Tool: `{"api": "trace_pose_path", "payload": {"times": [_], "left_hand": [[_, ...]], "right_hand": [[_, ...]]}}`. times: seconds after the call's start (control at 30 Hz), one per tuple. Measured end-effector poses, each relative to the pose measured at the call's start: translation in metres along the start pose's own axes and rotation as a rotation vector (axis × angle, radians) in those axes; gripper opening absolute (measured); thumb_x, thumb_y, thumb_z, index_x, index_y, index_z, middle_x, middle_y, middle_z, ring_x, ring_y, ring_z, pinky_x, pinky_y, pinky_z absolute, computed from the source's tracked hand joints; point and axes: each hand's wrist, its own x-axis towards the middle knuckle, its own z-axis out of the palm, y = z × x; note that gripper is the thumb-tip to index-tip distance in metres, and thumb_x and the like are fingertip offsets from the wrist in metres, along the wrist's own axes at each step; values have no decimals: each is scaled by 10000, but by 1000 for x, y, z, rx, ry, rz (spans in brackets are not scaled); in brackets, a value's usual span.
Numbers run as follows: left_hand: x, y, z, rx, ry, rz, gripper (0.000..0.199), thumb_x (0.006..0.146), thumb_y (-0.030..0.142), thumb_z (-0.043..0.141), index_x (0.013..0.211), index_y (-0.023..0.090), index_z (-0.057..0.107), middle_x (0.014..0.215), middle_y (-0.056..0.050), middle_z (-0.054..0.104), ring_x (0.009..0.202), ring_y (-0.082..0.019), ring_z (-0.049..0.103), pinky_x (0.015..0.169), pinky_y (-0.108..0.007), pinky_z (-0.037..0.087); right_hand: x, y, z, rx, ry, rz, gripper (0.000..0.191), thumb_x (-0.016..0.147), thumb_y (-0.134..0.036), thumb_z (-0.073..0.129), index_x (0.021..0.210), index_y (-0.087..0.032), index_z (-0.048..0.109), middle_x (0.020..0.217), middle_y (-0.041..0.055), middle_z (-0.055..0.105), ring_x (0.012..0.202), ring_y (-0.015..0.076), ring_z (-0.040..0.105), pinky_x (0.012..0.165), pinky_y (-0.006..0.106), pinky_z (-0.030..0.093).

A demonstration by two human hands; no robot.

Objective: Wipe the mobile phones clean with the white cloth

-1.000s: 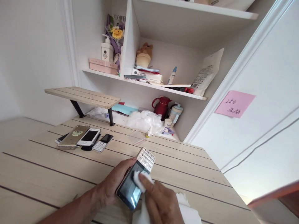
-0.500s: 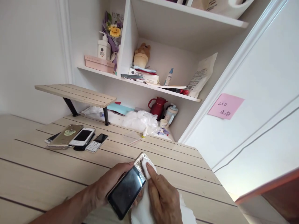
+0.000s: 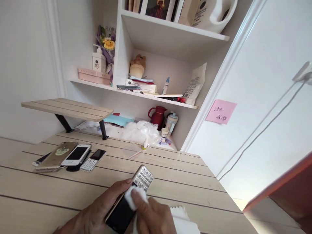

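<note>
A keypad phone [image 3: 122, 213] with a dark screen and light number keys is tilted above the table, keys toward the far side. My left hand [image 3: 99, 206] grips it along its left edge, fingers partly hidden beneath. My right hand [image 3: 153, 214] is closed on a white cloth [image 3: 184, 219], and its index finger presses a fold of it on the screen just below the keys. Part of the cloth hangs down to the right. A white keypad phone [image 3: 93, 160], a white touchscreen phone [image 3: 76, 155] and a gold phone [image 3: 57, 156] lie at the left.
A wooden riser [image 3: 68, 109] stands at the back left of the slatted table [image 3: 170, 175]. Farther back are a small bottle [image 3: 145, 144], crumpled plastic [image 3: 140, 132], a red jug [image 3: 158, 117] and a cup [image 3: 164, 132]. Shelves [image 3: 175, 29] rise behind.
My right hand has slid the cloth from the keys down onto the screen, uncovering the keypad. The camera view has shifted, showing more of the upper shelf and right wall.
</note>
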Motion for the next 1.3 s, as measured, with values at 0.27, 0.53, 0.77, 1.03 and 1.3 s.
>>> {"api": "trace_pose_path", "payload": {"times": [0.27, 0.53, 0.77, 1.03, 1.3], "left_hand": [[1, -6, -5, 137, 39, -79, 491, 769, 622, 779, 765, 131, 791, 694, -94, 747, 637, -203, 669, 624, -267, 510], [-1, -2, -1, 356, -8, 132, 501, 683, 495, 896, 1072, 194, 802, 793, -85, 747, 842, -313, 712, 786, -384, 548], [10, -5, 1, 492, -260, 201, 614, 753, 558, 835, 1198, 139, 767, 730, -67, 660, 728, -231, 635, 760, -351, 508], [19, -2, -21, 599, -346, 275, 646, 862, 584, 706, 1306, 115, 699, 755, -56, 592, 662, -155, 501, 603, -266, 384], [12, 5, -17, 692, -292, 292, 698, 838, 608, 729, 1343, 128, 684, 729, -26, 557, 653, -134, 461, 583, -243, 368]], "right_hand": [[4, 3, -6, 4, 37, 106, 612, 1006, -144, 471, 1603, -191, 343, 699, 18, 633, 516, 156, 639, 502, 234, 525], [15, -6, -13, 217, 146, 324, 468, 1037, -205, 465, 1501, -200, 526, 841, 62, 755, 679, 158, 736, 653, 205, 604], [18, -17, -17, 427, 253, 405, 383, 1032, -274, 483, 1365, -248, 671, 1001, 85, 793, 809, 164, 764, 749, 203, 601], [21, -2, -27, 567, 31, 599, 428, 1024, -253, 439, 1382, -195, 665, 1024, 54, 787, 914, 173, 745, 803, 197, 567], [25, 0, -28, 572, 24, 624, 405, 1019, -238, 445, 1336, -226, 697, 1033, 39, 778, 839, 147, 720, 754, 168, 537]]}}
